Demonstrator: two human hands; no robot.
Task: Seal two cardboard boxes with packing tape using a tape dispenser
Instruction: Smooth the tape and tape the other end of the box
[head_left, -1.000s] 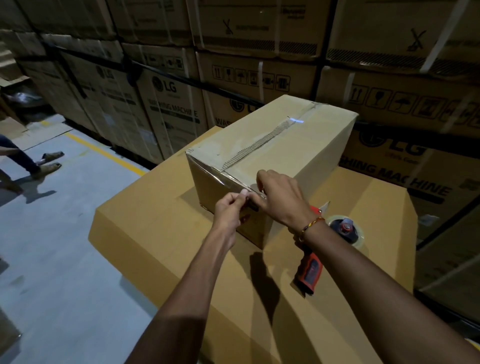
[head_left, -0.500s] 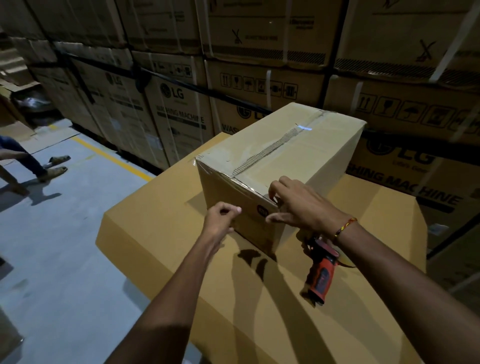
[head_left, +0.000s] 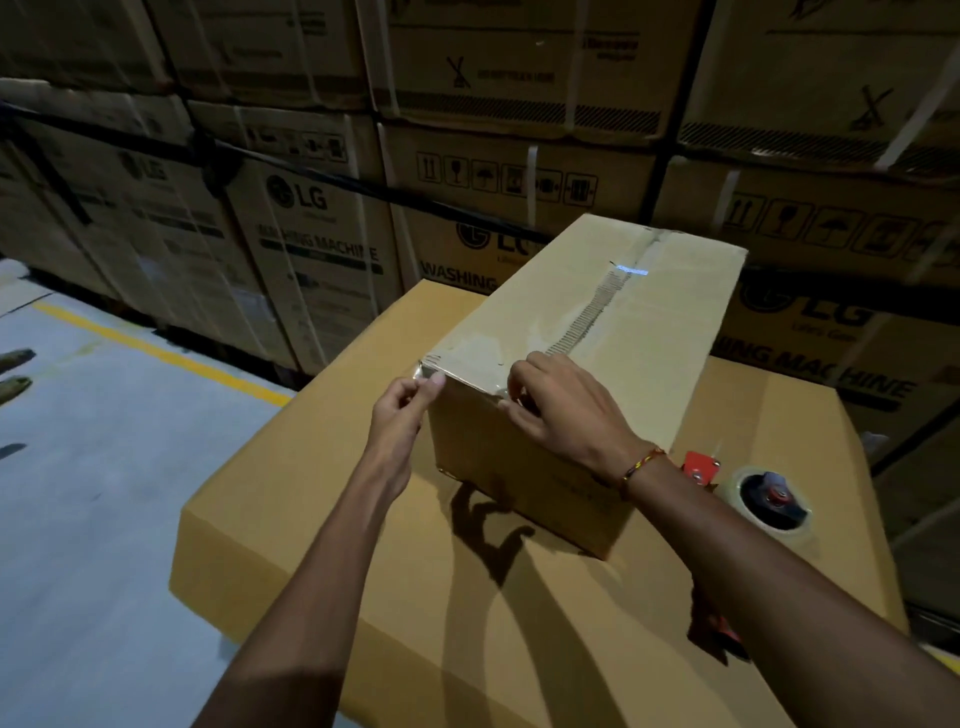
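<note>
A small cardboard box (head_left: 649, 332) sits on a much larger cardboard box (head_left: 322, 499). Its top seam shows a torn strip, with clear tape along the near top edge. My left hand (head_left: 402, 415) pinches at the box's near left top corner, fingertips on the tape there. My right hand (head_left: 556, 410) presses flat on the near top edge, fingers over the tape. The red tape dispenser (head_left: 769, 499) with its clear roll lies on the large box to the right, partly hidden behind my right forearm.
Stacked, strapped washing-machine cartons (head_left: 311, 234) form a wall behind and to the right. Grey floor with a yellow line (head_left: 156, 348) lies to the left. A person's feet (head_left: 15, 374) show at the far left edge.
My left hand rose from the box's front face to the near left top corner. My right hand slid left along the top edge. The view shifted, uncovering the tape roll.
</note>
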